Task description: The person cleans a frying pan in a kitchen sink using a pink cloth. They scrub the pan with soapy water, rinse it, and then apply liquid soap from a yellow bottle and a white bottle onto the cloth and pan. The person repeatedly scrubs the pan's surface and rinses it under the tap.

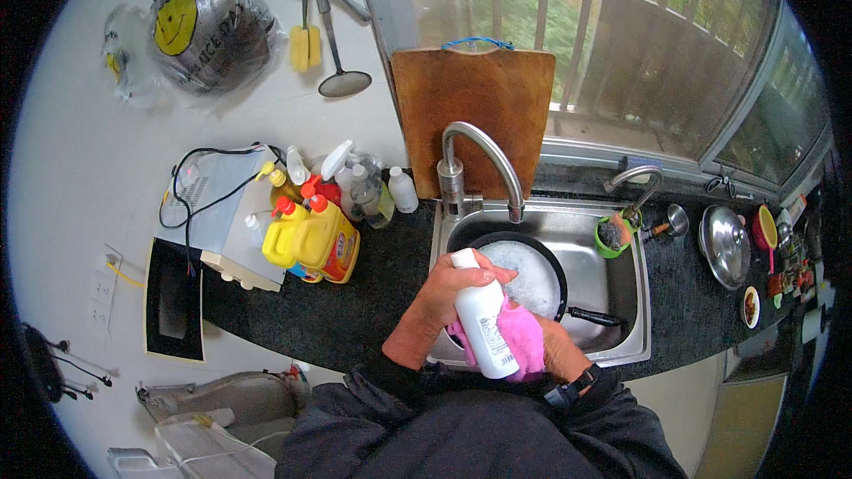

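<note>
My left hand (442, 289) is wrapped round the upper part of a white plastic bottle (482, 329) with a white cap, tilted over the near edge of the sink. A pink cloth (522, 339) lies against the bottle, with my right hand (532, 319) at it; the cloth and bottle hide most of that hand's fingers. Beyond both hands, a black frying pan (562, 273) holding whitish, foamy liquid (522, 269) rests in the steel sink (599, 279), its handle (592, 317) pointing right. The curved faucet (482, 130) stands behind the pan.
Yellow jugs (326, 239), spray bottles and a microwave oven (239, 239) stand left on the black counter (386, 279). A wooden cutting board (472, 106) leans behind the faucet. A green holder (609, 239) with scrubbers hangs at the sink's right; a metal lid (725, 246) lies farther right.
</note>
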A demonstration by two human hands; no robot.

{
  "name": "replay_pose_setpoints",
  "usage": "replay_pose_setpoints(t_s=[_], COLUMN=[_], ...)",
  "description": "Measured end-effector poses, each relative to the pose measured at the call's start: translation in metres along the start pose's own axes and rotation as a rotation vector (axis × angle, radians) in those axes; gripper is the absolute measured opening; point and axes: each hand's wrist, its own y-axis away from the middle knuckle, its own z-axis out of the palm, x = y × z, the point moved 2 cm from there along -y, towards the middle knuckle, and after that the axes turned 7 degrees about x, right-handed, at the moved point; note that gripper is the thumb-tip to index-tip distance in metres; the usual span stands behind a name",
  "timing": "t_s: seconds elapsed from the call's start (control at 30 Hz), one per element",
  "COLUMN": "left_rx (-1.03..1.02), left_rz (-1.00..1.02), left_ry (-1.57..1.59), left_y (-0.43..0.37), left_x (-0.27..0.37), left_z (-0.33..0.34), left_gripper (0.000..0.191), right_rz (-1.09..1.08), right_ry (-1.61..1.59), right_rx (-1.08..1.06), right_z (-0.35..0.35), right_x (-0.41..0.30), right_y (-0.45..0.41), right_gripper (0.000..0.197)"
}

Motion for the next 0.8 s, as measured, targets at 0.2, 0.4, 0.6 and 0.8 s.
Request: replay_pose_setpoints(t_s=[0.2,0.4,0.6,0.8], left_rx=[0.331,0.761,0.333,0.17], left_rz=[0.076,0.145,0.084,0.191], left_ry=[-0.024,0.072,0.201,0.155], left_y=[-0.007,-0.018,-0.002,-0.003], left_x=[-0.012,-0.026,-0.004,0.004], left_z=[-0.01,-0.023,-0.021,0.002], left_gripper=[0.017,0.017,0.021,0.011], right_rz=[-0.647,-0.74,-0.649,-0.441], right_ry=[0.664,1.224,1.05,0.458], right_rx=[0.127,0.555,0.234,-0.128], right_z=[0.034,0.057,0.025,0.002], right_x=[-0.025,-0.041,-0.058,-0.039], right_y=[0.01,0.013,0.015,0.0], right_gripper=[0.055,0.081,0.072,0.066])
